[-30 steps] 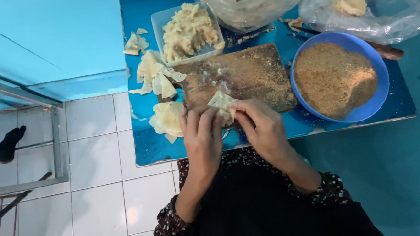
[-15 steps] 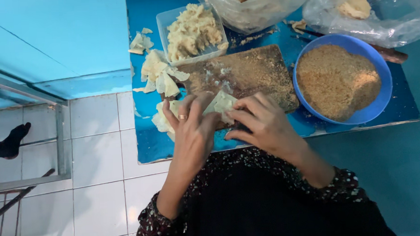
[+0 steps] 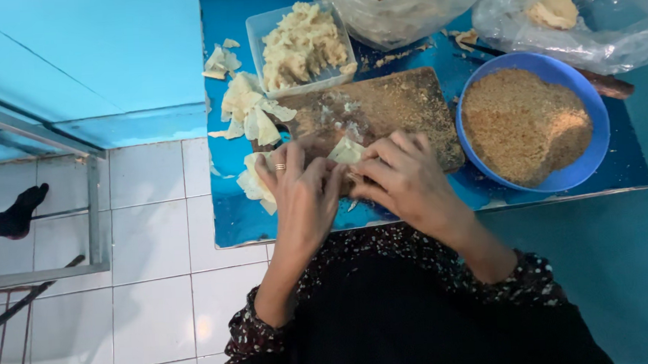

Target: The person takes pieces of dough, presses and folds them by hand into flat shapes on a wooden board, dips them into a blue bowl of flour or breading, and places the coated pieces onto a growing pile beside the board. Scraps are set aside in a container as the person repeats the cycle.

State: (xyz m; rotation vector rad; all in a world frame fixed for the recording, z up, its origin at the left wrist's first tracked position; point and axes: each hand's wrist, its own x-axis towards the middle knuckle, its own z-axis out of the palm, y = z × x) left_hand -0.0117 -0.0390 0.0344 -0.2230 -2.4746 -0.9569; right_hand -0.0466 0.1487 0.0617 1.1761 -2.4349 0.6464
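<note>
Wrapper (image 3: 347, 151), a small pale folded piece of dough, sits pinched between both hands at the near edge of the wooden board, toward the near side of the table.

The table (image 3: 237, 216) is blue and glossy, with a white tiled floor (image 3: 152, 287) to its left. Two clear plastic bags lie along its far edge: one (image 3: 403, 4) holds pale pieces, the other (image 3: 588, 13) sits at the far right corner. A round blue bowl (image 3: 475, 96) of brown crumbs stands toward the right edge, just beside the board. The wooden board (image 3: 401, 104), dusted with crumbs, lies in the middle of the table. A clear rectangular tub (image 3: 260, 30) heaped with pale filling touches the board's far left corner. Loose pale wrappers (image 3: 246, 108) are piled near the left edge, beside the tub and board.

The left hand (image 3: 303, 198), with a ring on one finger, and the right hand (image 3: 413, 181) are drawn together, fingertips meeting, both closed on the folded wrapper. Dark dotted sleeves cover both forearms.
</note>
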